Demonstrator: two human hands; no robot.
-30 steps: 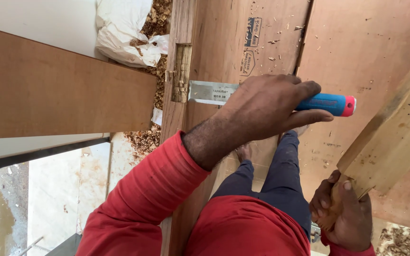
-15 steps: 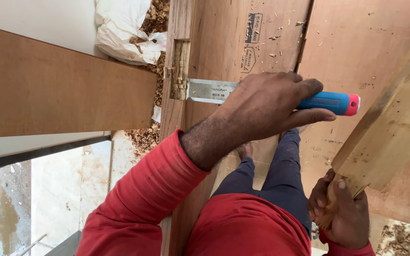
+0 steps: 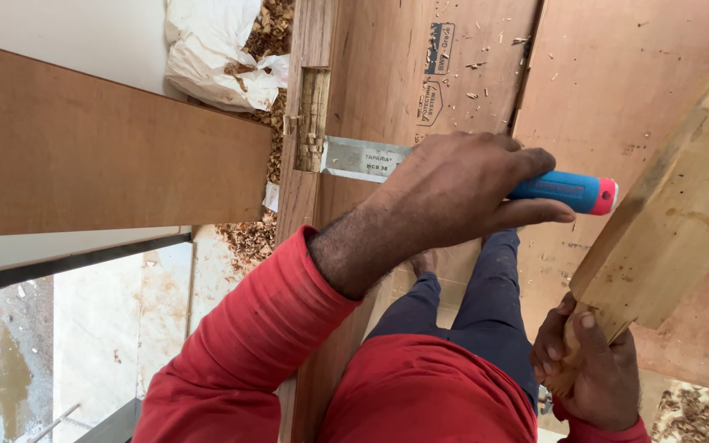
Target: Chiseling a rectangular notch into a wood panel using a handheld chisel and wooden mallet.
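My left hand grips a chisel with a blue and red handle. Its wide steel blade lies flat on the edge of a wooden door panel, with the tip in a shallow rectangular recess cut into that edge. My right hand holds the handle of a wooden mallet, whose big block head hangs just right of the chisel's red end, apart from it. Both sleeves are red.
A brown board crosses the left side. A white sack and wood shavings lie on the floor beyond the door edge. More plywood lies to the right, and my dark trouser leg is below.
The mallet head has drifted slightly closer to the chisel's end. The chisel blade stays in the recess and my left hand keeps its grip.
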